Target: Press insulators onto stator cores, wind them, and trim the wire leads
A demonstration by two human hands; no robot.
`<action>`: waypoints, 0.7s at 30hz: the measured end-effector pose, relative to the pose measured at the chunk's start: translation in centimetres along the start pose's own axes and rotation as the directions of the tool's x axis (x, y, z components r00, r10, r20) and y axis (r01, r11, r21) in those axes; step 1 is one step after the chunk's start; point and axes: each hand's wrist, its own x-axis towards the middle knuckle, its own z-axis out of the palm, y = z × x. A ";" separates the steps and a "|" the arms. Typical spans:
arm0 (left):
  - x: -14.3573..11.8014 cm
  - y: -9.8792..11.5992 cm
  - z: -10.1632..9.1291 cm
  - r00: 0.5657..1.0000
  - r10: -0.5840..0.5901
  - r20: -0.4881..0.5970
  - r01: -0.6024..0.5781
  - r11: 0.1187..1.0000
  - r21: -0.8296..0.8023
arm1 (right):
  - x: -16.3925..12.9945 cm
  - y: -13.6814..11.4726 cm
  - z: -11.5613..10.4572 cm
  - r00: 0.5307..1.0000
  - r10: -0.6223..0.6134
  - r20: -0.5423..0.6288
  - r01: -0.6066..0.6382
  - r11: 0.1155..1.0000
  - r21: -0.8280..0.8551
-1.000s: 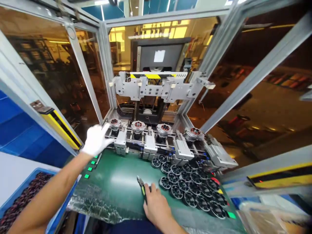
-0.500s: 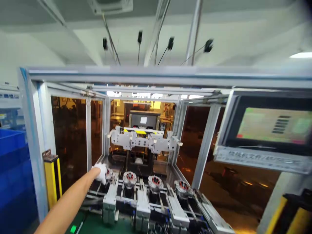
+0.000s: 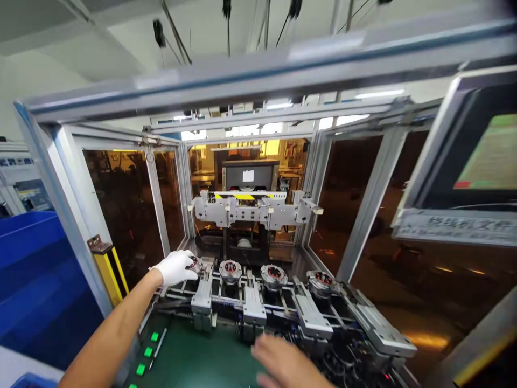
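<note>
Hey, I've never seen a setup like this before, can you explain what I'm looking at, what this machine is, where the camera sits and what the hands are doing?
The picture comes from a camera worn on a person's head, looking forward into a machine enclosed by an aluminium frame with dark tinted panels. Inside, four round copper-wound motor parts sit in a row on metal fixtures. The left hand, in a white glove, rests on the leftmost motor part; whether the fingers actually grip it is unclear. Three more motor parts stand to its right. The bare right hand hovers, blurred, over the green mat at the front and appears to hold nothing. Small green buttons line the mat's left edge. A yellow safety sensor bar stands at left, a screen at right.
</note>
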 end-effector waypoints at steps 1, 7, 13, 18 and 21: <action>-1.9 0.8 1.5 0.999 0.021 0.027 -0.020 0.999 -0.047 | 1.6 0.2 -1.6 0.992 -0.098 0.083 0.107 0.988 -0.110; -12.8 8.1 13.4 0.971 -0.008 0.238 0.049 0.985 -0.165 | 15.0 3.8 -6.3 0.977 -0.098 0.188 0.148 0.951 -0.273; -18.9 10.5 21.1 0.950 -0.275 0.151 0.298 0.940 -0.165 | 20.0 5.3 -2.7 0.945 -0.055 0.322 0.155 0.943 -0.294; -22.7 9.8 25.4 0.851 -0.504 -0.150 0.437 0.836 -0.332 | 21.0 5.9 -0.7 0.897 0.047 0.440 0.105 0.943 -0.315; -23.3 9.9 27.1 0.828 -0.542 -0.145 0.470 0.812 -0.347 | 21.6 6.1 -0.4 0.864 0.084 0.496 0.078 0.952 -0.297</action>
